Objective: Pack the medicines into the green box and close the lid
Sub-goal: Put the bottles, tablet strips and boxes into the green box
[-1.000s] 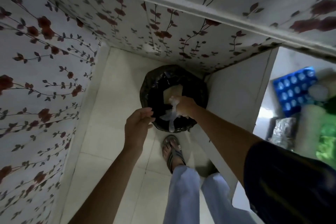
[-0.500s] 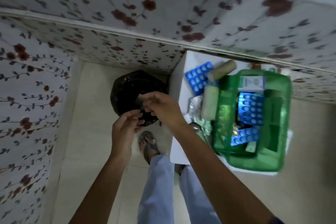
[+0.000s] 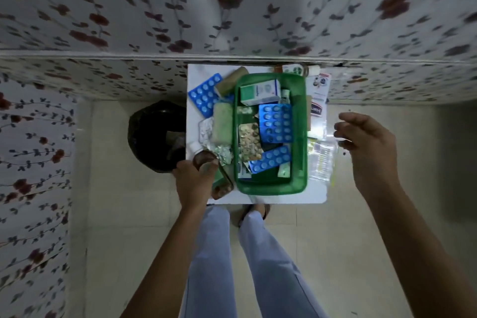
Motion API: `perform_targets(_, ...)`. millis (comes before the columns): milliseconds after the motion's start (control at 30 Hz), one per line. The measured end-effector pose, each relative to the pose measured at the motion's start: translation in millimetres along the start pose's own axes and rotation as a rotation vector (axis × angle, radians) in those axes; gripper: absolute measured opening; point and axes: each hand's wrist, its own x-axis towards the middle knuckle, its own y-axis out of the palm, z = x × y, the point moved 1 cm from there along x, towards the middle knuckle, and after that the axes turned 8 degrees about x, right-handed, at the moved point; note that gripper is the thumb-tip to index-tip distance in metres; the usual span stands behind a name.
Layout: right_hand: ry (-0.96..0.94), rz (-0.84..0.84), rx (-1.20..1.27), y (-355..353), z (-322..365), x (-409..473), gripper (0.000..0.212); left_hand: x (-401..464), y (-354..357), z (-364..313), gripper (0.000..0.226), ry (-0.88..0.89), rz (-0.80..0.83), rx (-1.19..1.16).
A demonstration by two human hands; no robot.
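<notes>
The green box (image 3: pixel 271 190) is shown open on the small white bench (image 3: pixel 258 199), already holding a green-and-white carton (image 3: pixel 260 91), two blue blister packs (image 3: pixel 275 123) and a gold-patterned strip (image 3: pixel 249 144). Further medicines lie outside it: a blue blister pack (image 3: pixel 205 95), a pale green roll (image 3: pixel 222 122) and crumpled foil strips (image 3: pixel 222 153) to the left, clear sachets (image 3: pixel 321 160) and printed packets (image 3: pixel 320 82) to the right. The left hand (image 3: pixel 192 181) is closed around a brown bottle (image 3: pixel 204 159) at the near-left corner of the bench, while the right hand (image 3: pixel 366 147) is held empty and loosely open, off the right edge, touching nothing. Several risks are judged likely: the bottle is gripped just beside a second brown bottle (image 3: pixel 222 188) lying at the near edge, so that one may be knocked to the floor; items to the left may be swept into the black-lined bin (image 3: pixel 154 137) standing just beside the bench; and a loosely piled box may prevent the lid from seating. No lid can be identified with certainty. The bottle's label and fill level are hidden by the fingers, the items against the far wall are too blurred to name, and the printing on the cartons cannot be read.
</notes>
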Motion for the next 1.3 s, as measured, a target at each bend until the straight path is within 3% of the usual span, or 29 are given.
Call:
perform_targets(100, 0.078, -0.138, -0.326, -35.7, -46.5, 27.7, 0.015, -5.8, 12.9, -8.5, 0.071, -0.111, -0.058, -0.01)
perform_targets(200, 0.166, -0.07, -0.621, -38.5, -84.5, 36.9, 0.047, -5.0, 18.0, -7.7, 0.071, -0.129, -0.095, 0.002)
perform_targets(333, 0.137, -0.066, -0.723, -26.9, -111.0, 35.7, 0.079, -2.2, 14.2, 3.0, 0.06, -0.191, -0.081, -0.081)
perform_targets(433, 0.204, -0.124, -0.677, -24.7, -115.3, 37.6, 0.089, -7.5, 11.2, 8.5, 0.052, -0.203, -0.062, -0.192)
perform_targets(600, 0.211, -0.067, -0.768, -28.7, -109.1, 41.2, 0.067, -21.2, -0.4, 9.0, 0.039, -0.187, -0.047, -0.466)
perform_targets(733, 0.25, -0.08, -0.547, -33.4, -85.6, 24.7, 0.046, -36.3, -14.4, -1.3, 0.035, -0.096, -0.037, -0.572)
perform_targets(900, -0.232, -0.196, -0.403, -24.1, -24.1, -23.4, 0.035, -39.1, -27.8, -23.9, 0.033, -0.049, -0.017, -0.684)
perform_targets(967, -0.301, -0.084, -0.338, -11.7, -8.3, -36.1, 0.036, -38.5, -32.8, -33.7, 0.031, -0.037, -0.023, -0.73)
perform_targets(1033, -0.219, 0.107, -0.269, 7.5, -4.7, -41.5, 0.047, -39.4, -37.6, -42.0, 0.029, -0.018, -0.023, -0.766)
perform_targets(1133, -0.128, 0.332, -0.435, 41.8, -21.8, -37.2, 0.066, -42.4, -44.2, -49.0, 0.026, 0.009, -0.021, -0.787)
perform_targets(1300, -0.061, 0.391, -0.677, 71.7, -59.2, -26.1, 0.05, -47.4, -51.5, -54.1, 0.032, 0.066, 0.003, -0.737)
